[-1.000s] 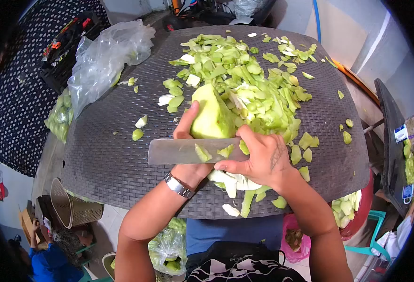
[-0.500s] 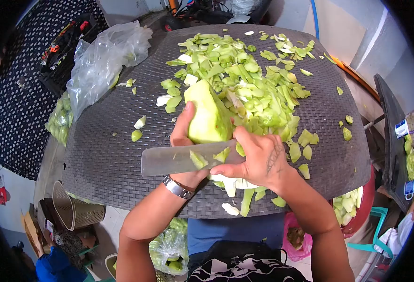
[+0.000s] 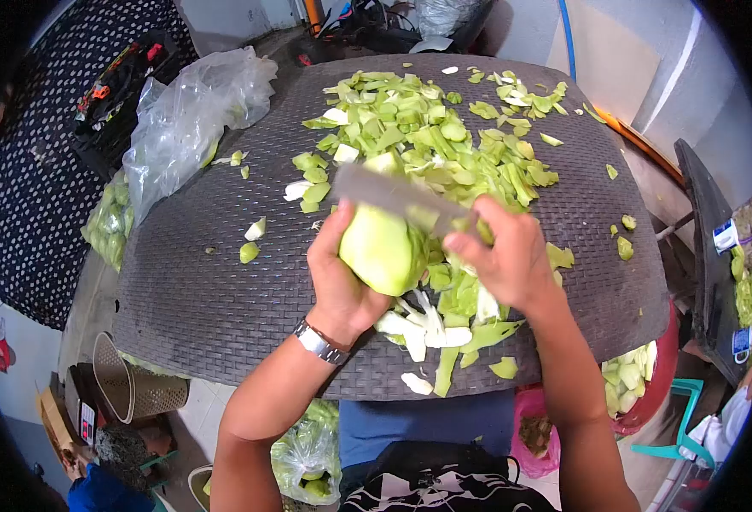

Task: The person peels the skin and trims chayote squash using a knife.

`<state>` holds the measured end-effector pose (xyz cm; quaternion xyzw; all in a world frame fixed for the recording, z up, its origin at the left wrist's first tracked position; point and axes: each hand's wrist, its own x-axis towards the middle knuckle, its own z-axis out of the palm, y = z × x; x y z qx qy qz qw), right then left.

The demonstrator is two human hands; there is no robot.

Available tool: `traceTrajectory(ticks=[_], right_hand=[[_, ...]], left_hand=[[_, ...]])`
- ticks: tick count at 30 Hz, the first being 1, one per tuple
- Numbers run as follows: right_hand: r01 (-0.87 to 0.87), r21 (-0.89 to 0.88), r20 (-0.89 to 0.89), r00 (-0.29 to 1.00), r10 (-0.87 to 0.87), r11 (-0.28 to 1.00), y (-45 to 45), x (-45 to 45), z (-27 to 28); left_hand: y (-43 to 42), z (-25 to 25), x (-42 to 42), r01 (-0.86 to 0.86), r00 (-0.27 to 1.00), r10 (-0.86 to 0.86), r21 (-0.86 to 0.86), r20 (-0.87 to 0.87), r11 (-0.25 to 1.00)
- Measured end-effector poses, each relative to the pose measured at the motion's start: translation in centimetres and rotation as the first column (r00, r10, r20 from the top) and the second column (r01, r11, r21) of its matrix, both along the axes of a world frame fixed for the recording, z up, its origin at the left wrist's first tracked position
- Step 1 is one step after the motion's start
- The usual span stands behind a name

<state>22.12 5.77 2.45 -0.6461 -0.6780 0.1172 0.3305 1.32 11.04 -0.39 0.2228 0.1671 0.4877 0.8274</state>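
My left hand (image 3: 337, 277) is wrapped round the lower left side of a large pale green peeled fruit (image 3: 382, 252), held above the table. My right hand (image 3: 508, 252) grips a wide-bladed knife (image 3: 393, 194) near its handle end. The blade lies across the upper part of the fruit, pointing left, and is blurred by motion. Whether it touches the fruit I cannot tell. Behind and to the right of the fruit spreads a heap of green peelings (image 3: 478, 162). Pale strips (image 3: 427, 331) lie on the table just below my hands.
The dark woven table (image 3: 222, 316) bears a clear plastic bag (image 3: 188, 128) at its left edge. A perforated basket (image 3: 150, 388) stands lower left, a red tub (image 3: 657, 384) lower right. A pink bag (image 3: 534, 435) hangs below the front edge. Another person in blue (image 3: 107, 491) is at bottom left.
The knife has risen from below the fruit to across its upper part, and my right hand has moved up and right. The fruit has turned in my left hand. A long peeling now lies below.
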Motion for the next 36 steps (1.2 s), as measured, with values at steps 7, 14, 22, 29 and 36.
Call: traceTrajectory(ticks=[7,14,22,29,36], right_hand=[[-0.217,0.181,0.11,0.974,0.2,0.959,-0.7,-2.5,-1.9],[-0.211,0.251,0.156,0.972,0.175,0.945,-0.3,-1.5,-2.1],[-0.076,0.299,0.275,0.961,-0.01,0.951,0.4,1.1,-1.4],[0.304,-0.038,0.142,0.945,-0.296,0.952,1.5,6.0,-0.1],[0.316,-0.266,0.039,0.947,-0.318,0.911,0.8,4.6,0.9]], left_hand=[[0.3,0.6,-0.2,0.076,0.994,-0.08,-0.056,-0.079,0.996],[0.7,0.1,-0.2,0.225,0.969,-0.219,0.047,-0.112,0.973],[0.8,-0.6,-1.5,0.247,0.968,-0.248,-0.056,-0.027,0.967],[1.2,0.2,-1.2,0.326,0.945,-0.326,-0.034,-0.016,0.945],[1.1,1.5,-0.6,0.024,0.99,-0.034,-0.077,-0.135,0.997]])
